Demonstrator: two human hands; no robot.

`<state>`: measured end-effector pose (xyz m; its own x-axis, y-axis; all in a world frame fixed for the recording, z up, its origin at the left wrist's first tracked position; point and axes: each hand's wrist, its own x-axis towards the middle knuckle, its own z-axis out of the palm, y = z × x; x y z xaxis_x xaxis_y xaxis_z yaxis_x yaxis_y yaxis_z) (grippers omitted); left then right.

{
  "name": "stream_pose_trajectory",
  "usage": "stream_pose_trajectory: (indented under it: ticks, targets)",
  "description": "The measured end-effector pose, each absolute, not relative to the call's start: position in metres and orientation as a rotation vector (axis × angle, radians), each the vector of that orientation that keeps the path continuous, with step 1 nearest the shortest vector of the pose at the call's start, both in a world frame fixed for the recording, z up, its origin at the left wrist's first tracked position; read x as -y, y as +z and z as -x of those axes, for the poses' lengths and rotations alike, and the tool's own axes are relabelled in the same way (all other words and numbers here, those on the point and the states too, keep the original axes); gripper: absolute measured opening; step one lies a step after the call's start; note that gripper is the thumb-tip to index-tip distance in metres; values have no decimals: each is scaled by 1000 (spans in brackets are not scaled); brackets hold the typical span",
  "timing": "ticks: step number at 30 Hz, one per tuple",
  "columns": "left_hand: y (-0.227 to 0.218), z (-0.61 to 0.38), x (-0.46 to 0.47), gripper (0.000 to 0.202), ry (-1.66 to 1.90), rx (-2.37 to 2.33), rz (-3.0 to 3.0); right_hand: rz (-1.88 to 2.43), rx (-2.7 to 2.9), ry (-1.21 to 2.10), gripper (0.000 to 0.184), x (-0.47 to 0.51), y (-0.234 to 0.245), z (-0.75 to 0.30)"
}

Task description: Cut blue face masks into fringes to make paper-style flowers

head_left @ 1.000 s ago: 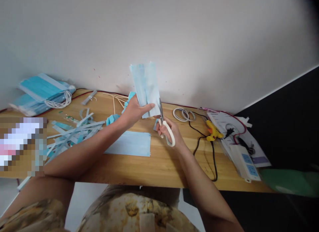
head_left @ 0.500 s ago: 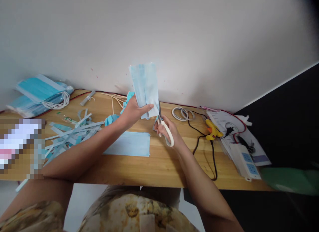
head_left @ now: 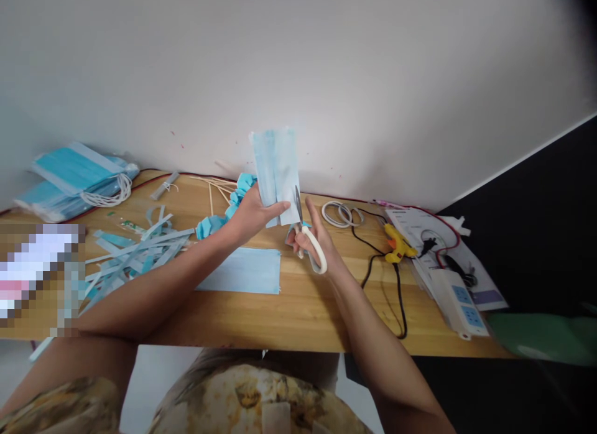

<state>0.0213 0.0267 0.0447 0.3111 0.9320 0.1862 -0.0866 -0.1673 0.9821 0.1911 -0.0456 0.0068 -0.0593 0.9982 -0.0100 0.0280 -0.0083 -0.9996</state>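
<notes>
My left hand (head_left: 252,213) grips the lower end of a light blue face mask piece (head_left: 276,166) and holds it upright above the wooden table (head_left: 298,309). My right hand (head_left: 313,238) is closed on white-handled scissors (head_left: 308,238); their blades point up along the mask's right edge. A flat blue mask sheet (head_left: 240,271) lies on the table just under my hands.
Cut blue and white strips (head_left: 135,247) litter the left of the table, with a stack of masks (head_left: 79,176) at the far left by the wall. Ruffled blue pieces (head_left: 219,219) sit behind my left hand. A yellow glue gun (head_left: 396,242), cables, papers and a power strip (head_left: 457,300) lie at the right.
The mask and my left hand have shifted slightly right and lower. The scissors' blades have moved up along the mask's right edge.
</notes>
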Motion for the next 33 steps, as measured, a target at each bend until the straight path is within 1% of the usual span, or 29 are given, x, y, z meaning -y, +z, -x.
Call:
stream_pose_trajectory:
  ticks: [5, 12, 18, 33]
  targets:
    - [41, -26, -23, 48, 1083, -863, -1434, 1173, 1270, 1236, 112, 47, 9, -191]
    - [38, -29, -21, 50, 1083, -846, -1381, 1073, 1269, 1246, 114, 46, 6, -192]
    - [40, -28, -20, 56, 1091, -879, -1390, 1071, 1262, 1243, 117, 46, 6, -193]
    - [41, -28, -22, 49, 1101, -870, -1393, 1129, 1204, 1258, 116, 46, 9, -191]
